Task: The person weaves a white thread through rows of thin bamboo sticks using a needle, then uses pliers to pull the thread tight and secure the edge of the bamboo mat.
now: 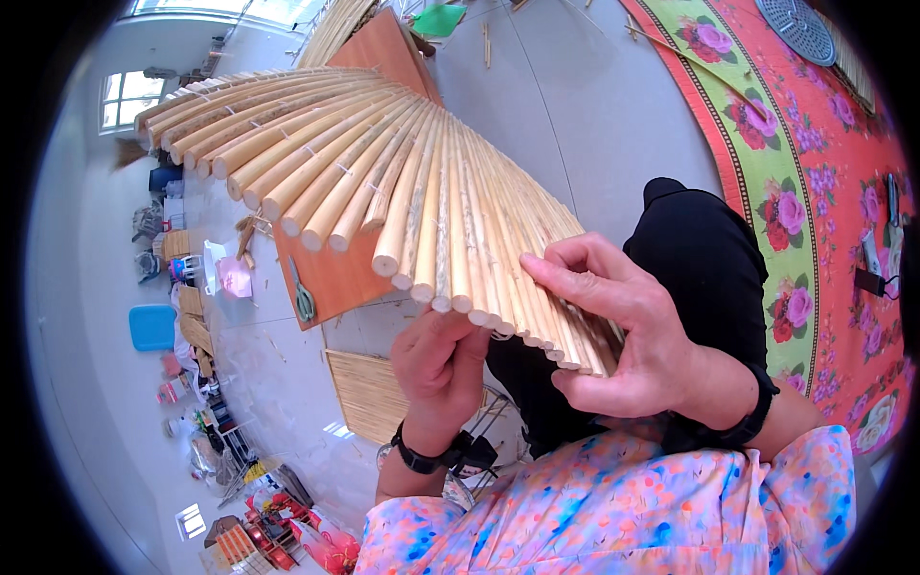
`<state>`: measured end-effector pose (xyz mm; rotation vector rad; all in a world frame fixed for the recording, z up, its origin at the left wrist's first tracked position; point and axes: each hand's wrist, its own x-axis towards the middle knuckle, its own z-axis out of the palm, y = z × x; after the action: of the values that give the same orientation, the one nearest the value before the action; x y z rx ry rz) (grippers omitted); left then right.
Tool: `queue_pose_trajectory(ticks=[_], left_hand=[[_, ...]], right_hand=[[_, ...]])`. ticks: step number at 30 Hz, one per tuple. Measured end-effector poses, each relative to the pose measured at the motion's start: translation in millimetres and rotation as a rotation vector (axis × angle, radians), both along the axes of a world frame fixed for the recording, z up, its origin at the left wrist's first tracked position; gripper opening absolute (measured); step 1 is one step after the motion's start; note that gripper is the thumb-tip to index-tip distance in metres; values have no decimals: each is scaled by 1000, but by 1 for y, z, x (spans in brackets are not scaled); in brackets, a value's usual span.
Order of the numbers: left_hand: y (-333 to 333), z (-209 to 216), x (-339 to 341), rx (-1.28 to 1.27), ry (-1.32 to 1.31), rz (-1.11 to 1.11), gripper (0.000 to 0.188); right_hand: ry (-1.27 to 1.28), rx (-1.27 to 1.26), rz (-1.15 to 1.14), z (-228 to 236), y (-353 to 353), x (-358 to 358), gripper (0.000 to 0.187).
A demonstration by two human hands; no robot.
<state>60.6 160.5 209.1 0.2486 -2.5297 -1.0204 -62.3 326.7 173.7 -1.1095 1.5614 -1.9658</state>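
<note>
A mat of pale reed stalks [422,201], tied side by side with thin string, fans out in front of me and droops over a brown board. My right hand [632,326] grips its near right end, thumb on top and the other fingers curled round the edge. Under the cut stalk ends, my left hand [441,359] is closed against the mat's lower edge; its fingertips are partly hidden behind the stalks. Green-handled scissors [304,299] lie on the brown board [331,283], left of the mat.
A second reed mat [369,395] lies on the floor at lower left. A flowered red and green cloth [791,220] spreads at right, with a grey round perforated disc [797,31] on it. Boxes, bags and a blue lid [152,328] line the left wall. Loose stalks [487,46] litter the floor.
</note>
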Motion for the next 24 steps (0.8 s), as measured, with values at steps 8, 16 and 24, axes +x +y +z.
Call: queue_pose_trajectory(ticks=[8,16,24], left_hand=[[1,9,-7,-75,8,-55,12],[15,18,-15,-267,-22,25,12],[18,20,-10,-293,-57,55,17]], right_hand=[[6,2,-9,2,-1,1,70],[42,18,-12,3,-3,3,68],[3,102,2,7,-1,6,77]])
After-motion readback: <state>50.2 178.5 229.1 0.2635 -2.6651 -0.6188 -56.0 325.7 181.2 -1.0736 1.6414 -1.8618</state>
